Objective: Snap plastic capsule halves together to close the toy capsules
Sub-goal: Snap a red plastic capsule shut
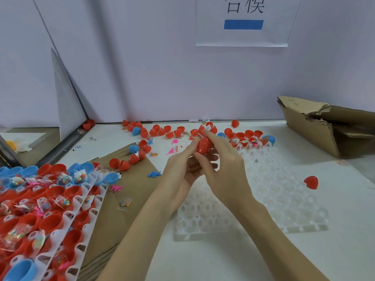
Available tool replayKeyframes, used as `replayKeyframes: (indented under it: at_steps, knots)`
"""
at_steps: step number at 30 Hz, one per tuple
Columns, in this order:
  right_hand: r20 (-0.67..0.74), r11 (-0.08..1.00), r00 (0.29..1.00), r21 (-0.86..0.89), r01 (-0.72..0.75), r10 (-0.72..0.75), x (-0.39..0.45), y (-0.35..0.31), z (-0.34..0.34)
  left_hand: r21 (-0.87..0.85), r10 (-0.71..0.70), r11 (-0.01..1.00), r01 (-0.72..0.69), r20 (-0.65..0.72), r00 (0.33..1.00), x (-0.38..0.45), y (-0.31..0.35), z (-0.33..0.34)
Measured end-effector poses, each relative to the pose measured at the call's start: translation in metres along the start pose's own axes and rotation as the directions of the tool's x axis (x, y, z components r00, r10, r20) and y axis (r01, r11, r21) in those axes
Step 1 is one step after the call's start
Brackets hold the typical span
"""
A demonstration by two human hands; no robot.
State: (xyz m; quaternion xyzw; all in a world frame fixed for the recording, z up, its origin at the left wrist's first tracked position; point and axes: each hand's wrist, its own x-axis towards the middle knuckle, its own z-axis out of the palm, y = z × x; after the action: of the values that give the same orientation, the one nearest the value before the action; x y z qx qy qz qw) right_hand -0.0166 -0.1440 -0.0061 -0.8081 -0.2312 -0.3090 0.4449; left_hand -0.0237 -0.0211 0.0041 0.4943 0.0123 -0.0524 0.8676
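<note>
Your white bench carries most of the remaining work: the left tray holds many open filled halves, and the white tray before you looks bare. Your left hand and right hand both grip one red capsule above it, seemingly near closing.

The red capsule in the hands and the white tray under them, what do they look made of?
Red capsule: likely hard plastic, glossy, with a soft highlight on its curve.
White tray: seemingly translucent molded plastic, its round cells milky and faintly see-through.
</note>
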Motion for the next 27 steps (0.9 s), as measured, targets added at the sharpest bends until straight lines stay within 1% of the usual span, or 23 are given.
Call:
replayKeyframes:
  at_steps: [2,4,7,9,12,16,18,21,23,25,26,27]
  knots:
    - [0.033,1.0,0.999,-0.003,0.0,0.001,0.0,0.001,0.001,0.093,0.096,0.991,-0.095,-0.004,0.995,-0.001,-0.002,0.002]
    - [0.046,1.0,0.999,-0.019,0.019,-0.018,0.0,0.002,0.001,0.145,0.153,0.977,-0.154,0.021,0.988,-0.001,-0.004,0.002]
    - [0.012,0.997,0.999,-0.064,0.046,-0.045,0.001,0.005,-0.001,0.174,0.153,0.972,-0.155,0.026,0.988,-0.002,-0.005,0.001]
    - [-0.002,0.996,0.998,-0.064,0.055,-0.056,0.001,0.006,-0.002,0.178,0.146,0.973,-0.148,0.025,0.989,-0.001,-0.005,0.0]
    - [0.007,0.998,0.999,-0.032,0.046,-0.046,0.001,0.006,-0.003,0.195,0.153,0.969,-0.153,0.011,0.988,-0.001,-0.005,0.001]
    - [0.057,0.999,0.998,-0.042,0.001,0.001,0.002,0.007,-0.003,0.227,0.147,0.964,-0.138,-0.022,0.989,-0.001,-0.006,0.001]
    - [0.103,0.999,0.994,-0.038,-0.034,0.038,0.003,0.011,-0.002,0.261,0.154,0.955,-0.138,-0.042,0.987,0.0,-0.008,0.001]
    - [0.219,0.995,0.97,-0.045,-0.093,0.101,0.001,0.014,0.001,0.359,0.21,0.918,-0.167,-0.082,0.974,0.003,-0.014,0.0]
    - [0.254,0.986,0.953,-0.011,-0.167,0.164,0.0,0.015,0.001,0.42,0.253,0.888,-0.188,-0.103,0.962,0.006,-0.017,0.0]
    - [0.211,0.966,0.952,0.087,-0.244,0.222,0.002,0.016,-0.001,0.465,0.297,0.863,-0.2,-0.146,0.944,0.009,-0.017,-0.001]
    - [0.168,0.941,0.948,0.158,-0.298,0.271,0.005,0.015,-0.003,0.481,0.328,0.851,-0.21,-0.174,0.929,0.01,-0.015,-0.002]
    - [0.13,0.89,0.926,0.258,-0.377,0.355,0.008,0.014,-0.006,0.508,0.371,0.831,-0.228,-0.2,0.907,0.01,-0.014,-0.004]
